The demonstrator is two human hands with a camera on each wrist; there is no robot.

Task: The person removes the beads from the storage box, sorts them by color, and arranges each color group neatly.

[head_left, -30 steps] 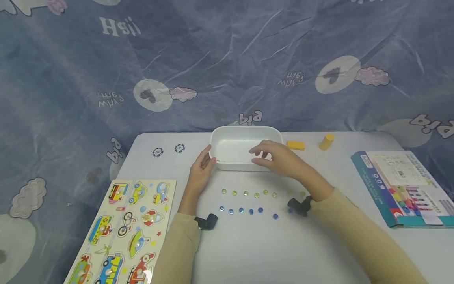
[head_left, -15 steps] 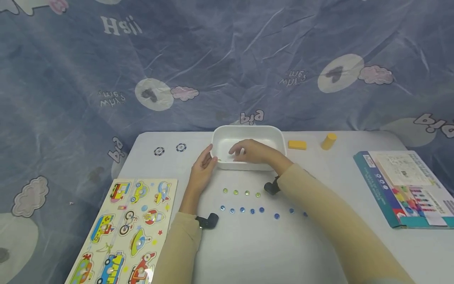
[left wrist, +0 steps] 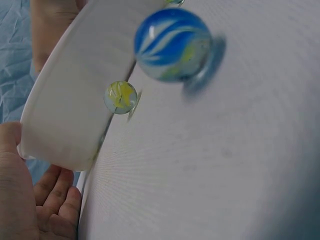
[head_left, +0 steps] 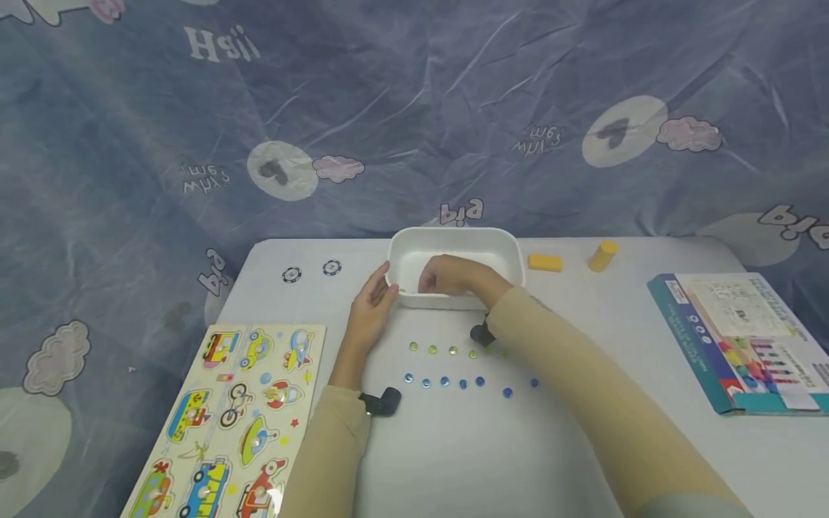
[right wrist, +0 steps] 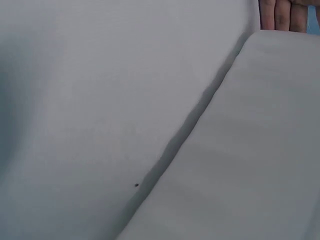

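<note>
A white plastic tub (head_left: pixel 453 301) stands at the back of the table. My left hand (head_left: pixel 369 315) grips its left front corner; in the left wrist view the thumb (left wrist: pixel 9 137) lies on the rim and the fingers (left wrist: pixel 57 197) are around the outer wall. Reaching over the front rim, my right hand (head_left: pixel 448 275) is inside the tub with bent fingers, their tips hidden behind the front wall. A small greenish bit shows in the tub's left front corner. In front lie a row of yellow-green marbles (head_left: pixel 452 350) and a row of blue marbles (head_left: pixel 444 381).
A vehicle puzzle board (head_left: pixel 246 417) lies at the left, with two poker chips (head_left: pixel 332 267) behind it. A yellow block (head_left: pixel 545 262) and a yellow cylinder (head_left: pixel 603 256) stand right of the tub. A flat box (head_left: pixel 745 345) lies at the far right.
My right hand has moved left and lower inside the tub, and its fingers have bent down out of sight. My left hand keeps its place on the tub's corner.
</note>
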